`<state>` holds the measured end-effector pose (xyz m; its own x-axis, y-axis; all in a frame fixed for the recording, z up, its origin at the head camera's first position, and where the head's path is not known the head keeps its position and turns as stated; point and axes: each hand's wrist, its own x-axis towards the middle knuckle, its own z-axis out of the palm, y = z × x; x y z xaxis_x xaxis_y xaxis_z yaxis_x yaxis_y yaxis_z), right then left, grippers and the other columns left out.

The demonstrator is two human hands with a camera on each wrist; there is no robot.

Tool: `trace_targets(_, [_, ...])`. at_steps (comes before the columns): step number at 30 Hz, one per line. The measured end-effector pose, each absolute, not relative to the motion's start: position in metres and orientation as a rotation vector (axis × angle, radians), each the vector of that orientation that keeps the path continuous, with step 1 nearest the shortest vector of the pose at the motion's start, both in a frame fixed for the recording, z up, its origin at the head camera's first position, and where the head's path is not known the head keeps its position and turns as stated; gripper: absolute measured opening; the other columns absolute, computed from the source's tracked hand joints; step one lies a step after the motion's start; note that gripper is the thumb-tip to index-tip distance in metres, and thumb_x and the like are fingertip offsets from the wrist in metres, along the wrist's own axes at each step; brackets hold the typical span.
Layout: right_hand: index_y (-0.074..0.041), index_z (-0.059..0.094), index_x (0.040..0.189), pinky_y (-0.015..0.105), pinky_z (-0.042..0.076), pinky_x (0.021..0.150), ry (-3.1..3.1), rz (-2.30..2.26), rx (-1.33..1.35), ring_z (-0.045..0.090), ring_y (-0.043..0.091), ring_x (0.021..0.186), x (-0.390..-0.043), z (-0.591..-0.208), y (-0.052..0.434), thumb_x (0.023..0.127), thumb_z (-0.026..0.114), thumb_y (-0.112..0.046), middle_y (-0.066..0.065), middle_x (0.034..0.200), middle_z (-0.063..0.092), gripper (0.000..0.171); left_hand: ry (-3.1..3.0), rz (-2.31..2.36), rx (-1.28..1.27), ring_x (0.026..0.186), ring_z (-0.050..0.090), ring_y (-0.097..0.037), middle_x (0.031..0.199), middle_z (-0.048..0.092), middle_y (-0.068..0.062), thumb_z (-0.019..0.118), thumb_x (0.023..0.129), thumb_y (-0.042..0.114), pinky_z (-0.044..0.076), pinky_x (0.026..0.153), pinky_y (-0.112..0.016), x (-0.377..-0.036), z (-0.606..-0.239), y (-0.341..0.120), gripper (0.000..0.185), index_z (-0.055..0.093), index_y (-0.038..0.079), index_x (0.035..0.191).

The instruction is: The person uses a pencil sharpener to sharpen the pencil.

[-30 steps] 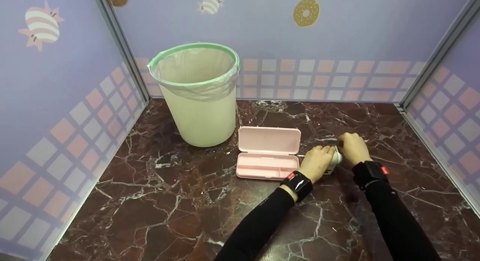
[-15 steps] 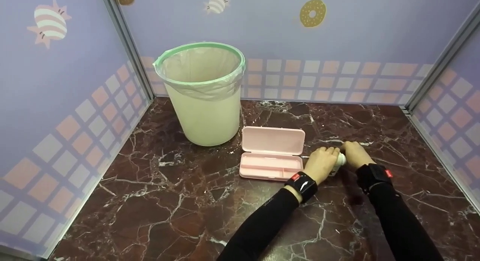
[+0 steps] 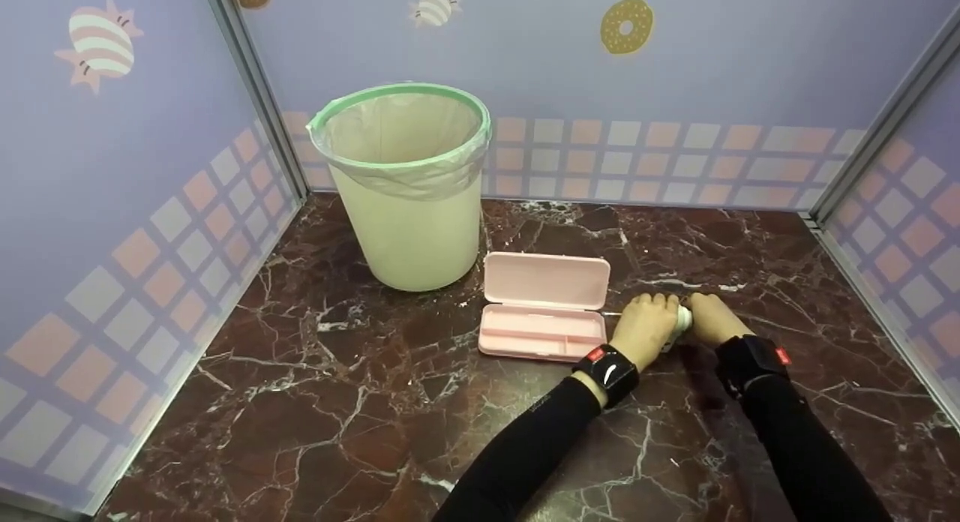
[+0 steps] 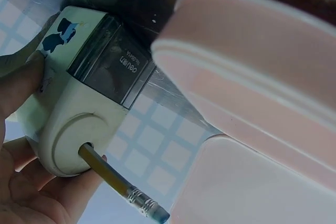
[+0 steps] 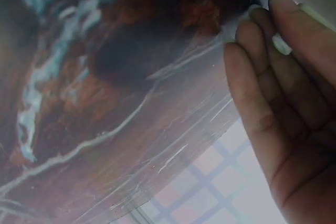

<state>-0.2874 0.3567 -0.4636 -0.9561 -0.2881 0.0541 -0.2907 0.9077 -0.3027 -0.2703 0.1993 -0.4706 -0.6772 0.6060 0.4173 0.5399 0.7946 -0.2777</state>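
Since the earlier frame, right hand (image 3: 711, 317) has drawn closer against the sharpener; bin and case are unmoved. Marble table (image 3: 337, 402) has open room at 7 and 4 o'clock. Lined bin (image 3: 405, 184) stands at 11 o'clock near the wall. Open pink pencil case (image 3: 544, 304) lies just left of left hand (image 3: 645, 328). Both hands grip the cream pencil sharpener (image 4: 79, 103), right of centre. Only the left wrist view shows the yellow pencil (image 4: 113, 179) in its port, long axis along the table, eraser toward the case. Right wrist view shows fingers (image 5: 262, 108) extended together at the sharpener's far end; whether they curl round it cannot be told.
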Motion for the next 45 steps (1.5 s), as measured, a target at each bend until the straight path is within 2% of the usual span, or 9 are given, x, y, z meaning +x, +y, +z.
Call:
trace_targets(8, [-0.001,0.064,0.067,0.031,0.047,0.053,-3.21,0.619,0.407,0.052,0.015,0.054,-0.271,-0.453,0.36,0.06,0.084,-0.004,0.005,0.062,0.064,0.021,-2.47,0.19,-0.803,0.083,0.062,-0.007,0.097,0.068,0.009,0.061,0.09,0.027,0.05,0.072,-0.019,-0.269,-0.472,0.204,0.028,0.065,0.021,0.118])
trace_targets(15, [-0.005,0.065,0.061,0.025,0.042,0.049,-3.182,0.707,0.506,0.046,0.009,0.049,-0.255,-0.437,0.361,0.059,0.079,-0.003,-0.006,0.055,0.058,0.014,-2.474,0.201,-0.796,0.084,0.062,-0.007,0.1,0.069,0.009,0.066,0.087,0.032,0.05,0.072,-0.019,-0.271,-0.471,0.2,0.035,0.065,0.021,0.121])
trace_targets(23, [-0.005,0.067,0.063,0.023,0.042,0.05,-3.096,0.699,0.515,0.049,0.008,0.052,-0.243,-0.422,0.364,0.061,0.08,0.0,-0.001,0.059,0.064,0.014,-2.486,0.177,-0.838,0.087,0.064,-0.008,0.104,0.069,0.008,0.071,0.084,0.038,0.051,0.074,-0.019,-0.269,-0.469,0.202,0.046,0.063,0.019,0.124])
trace_targets(28, [-0.006,0.069,0.065,0.021,0.044,0.051,-3.025,0.709,0.475,0.053,0.007,0.053,-0.236,-0.417,0.365,0.063,0.084,0.0,0.002,0.061,0.068,0.016,-2.483,0.194,-0.869,0.086,0.064,-0.008,0.105,0.069,0.009,0.066,0.088,0.032,0.051,0.073,-0.019,-0.269,-0.466,0.201,0.039,0.063,0.019,0.124])
trace_targets(34, [-0.004,0.07,0.065,0.022,0.043,0.051,-2.952,0.709,0.43,0.054,0.006,0.052,-0.233,-0.419,0.359,0.064,0.08,0.004,0.004,0.061,0.068,0.013,-2.473,0.188,-0.875,0.085,0.064,-0.008,0.104,0.069,0.009,0.068,0.086,0.032,0.05,0.072,-0.018,-0.269,-0.467,0.197,0.038,0.063,0.019,0.122])
trace_targets(40, [-0.002,0.069,0.065,0.023,0.044,0.049,-2.843,0.71,0.335,0.055,0.009,0.051,-0.231,-0.419,0.354,0.065,0.076,0.006,0.007,0.06,0.068,0.01,-2.469,0.178,-0.874,0.081,0.065,-0.008,0.099,0.069,0.009,0.057,0.093,0.025,0.051,0.069,-0.019,-0.271,-0.466,0.195,0.029,0.065,0.019,0.12])
trace_targets(45, [-0.003,0.069,0.066,0.026,0.044,0.052,-2.758,0.683,0.275,0.057,0.013,0.054,-0.23,-0.419,0.353,0.066,0.079,0.005,0.009,0.063,0.068,0.012,-2.433,0.163,-0.892,0.079,0.065,-0.008,0.097,0.07,0.009,0.055,0.094,0.025,0.052,0.067,-0.019,-0.271,-0.466,0.194,0.026,0.066,0.019,0.117])
